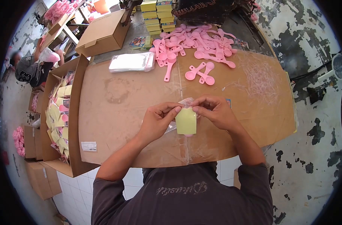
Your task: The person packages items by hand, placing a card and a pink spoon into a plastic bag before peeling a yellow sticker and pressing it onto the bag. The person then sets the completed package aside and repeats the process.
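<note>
My left hand and my right hand meet near the front middle of the table. Fingertips of both pinch the top edge of a clear plastic bag with a pale yellow-green card in it. A bit of pink shows below the card, but most of what lies behind it is hidden. Beyond my hands are two crossed pink measuring spoons, and a heap of pink measuring spoons lies farther back. A stack of clear plastic bags rests at the back left.
An open carton of packed bags stands at the left edge. Behind are a closed cardboard box, stacks of yellow cards and a dark container. Thin plastic strips litter the right side. Another person is at far left.
</note>
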`<action>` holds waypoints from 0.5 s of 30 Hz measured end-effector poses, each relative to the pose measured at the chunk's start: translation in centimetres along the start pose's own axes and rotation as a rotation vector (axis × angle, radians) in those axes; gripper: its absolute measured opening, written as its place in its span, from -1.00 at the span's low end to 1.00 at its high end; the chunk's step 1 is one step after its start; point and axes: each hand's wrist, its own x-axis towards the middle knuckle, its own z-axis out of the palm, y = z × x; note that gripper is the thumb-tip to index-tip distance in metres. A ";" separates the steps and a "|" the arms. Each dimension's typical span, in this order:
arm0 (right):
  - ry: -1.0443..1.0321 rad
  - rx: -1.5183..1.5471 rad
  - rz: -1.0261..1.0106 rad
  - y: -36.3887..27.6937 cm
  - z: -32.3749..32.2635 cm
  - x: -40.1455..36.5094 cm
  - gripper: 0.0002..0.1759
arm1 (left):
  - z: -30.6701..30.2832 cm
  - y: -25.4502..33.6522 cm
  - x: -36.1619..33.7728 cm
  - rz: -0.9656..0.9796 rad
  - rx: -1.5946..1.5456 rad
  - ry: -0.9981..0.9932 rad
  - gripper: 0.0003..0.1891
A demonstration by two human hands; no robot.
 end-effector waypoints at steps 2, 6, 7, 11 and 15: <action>0.015 0.027 -0.014 0.4 -0.3 0.1 -0.82 | 0.3 0.1 0.1 0.010 -0.053 0.022 -0.78; -0.038 -0.024 -0.152 1.1 -1.1 0.4 -0.82 | -0.3 -0.5 0.0 0.126 0.082 -0.004 -0.79; -0.054 -0.032 -0.147 1.0 -1.3 0.4 -0.81 | -0.5 -0.5 0.1 0.129 0.091 -0.031 -0.78; -0.087 -0.113 -0.161 0.3 -2.0 0.0 -0.79 | -1.3 -1.1 0.2 0.142 0.110 -0.107 -0.76; -0.079 -0.145 -0.126 -0.2 -2.4 0.0 -0.82 | -1.3 -0.4 0.2 0.082 -0.065 -0.130 -0.74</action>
